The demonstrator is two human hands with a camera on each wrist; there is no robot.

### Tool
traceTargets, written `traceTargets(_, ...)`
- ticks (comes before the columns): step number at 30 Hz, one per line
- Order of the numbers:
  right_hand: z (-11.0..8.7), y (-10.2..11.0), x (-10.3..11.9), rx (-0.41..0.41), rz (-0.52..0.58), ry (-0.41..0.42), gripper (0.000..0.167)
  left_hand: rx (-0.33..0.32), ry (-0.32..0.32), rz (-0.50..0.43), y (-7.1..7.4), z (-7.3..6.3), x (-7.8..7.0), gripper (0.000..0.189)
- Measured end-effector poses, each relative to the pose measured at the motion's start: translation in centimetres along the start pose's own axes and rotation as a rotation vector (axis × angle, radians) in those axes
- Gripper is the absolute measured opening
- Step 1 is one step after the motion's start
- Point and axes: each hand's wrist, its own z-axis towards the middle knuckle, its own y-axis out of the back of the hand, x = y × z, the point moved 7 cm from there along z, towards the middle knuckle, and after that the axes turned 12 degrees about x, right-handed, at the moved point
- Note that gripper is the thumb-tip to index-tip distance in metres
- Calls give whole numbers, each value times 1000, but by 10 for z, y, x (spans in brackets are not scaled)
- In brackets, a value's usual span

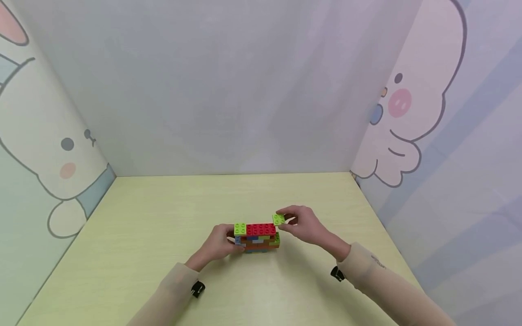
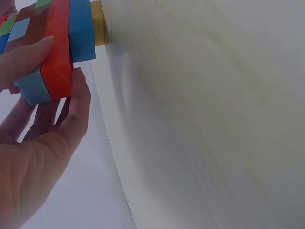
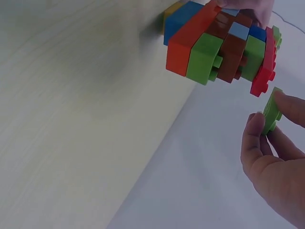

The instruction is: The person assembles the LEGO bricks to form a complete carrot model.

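Note:
A toy-brick structure (image 1: 258, 244) of several coloured layers stands on the table. Its top row is red, with a lime green piece at the left end. My left hand (image 1: 219, 242) grips its left end; in the left wrist view the thumb lies on the near side and the fingers curl round the other. Between thumb and fingers my right hand (image 1: 303, 222) pinches a thin lime green brick (image 1: 278, 220) at the right end of the red row. In the right wrist view a small gap parts this green brick (image 3: 271, 112) from the red layer (image 3: 263, 78).
The pale wooden table (image 1: 163, 213) reaches back to a grey-white wall (image 1: 228, 90). Side panels with cartoon animals (image 1: 424, 77) flank it left and right. Black wrist straps (image 1: 198, 289) show at both sleeves.

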Motion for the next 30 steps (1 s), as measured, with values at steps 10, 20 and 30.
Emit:
traceTargets(10,-1,-13,2,79,4,-29,30,-9,-6,-2,0,0,0,41)
traceTargets(20,1,-12,6,116,-20,-53,29,-10,16,-10,0,0,-1,42)
traceTargets(30,6,-12,10,133,-63,-74,29,-21,26,1,-1,0,1,41)
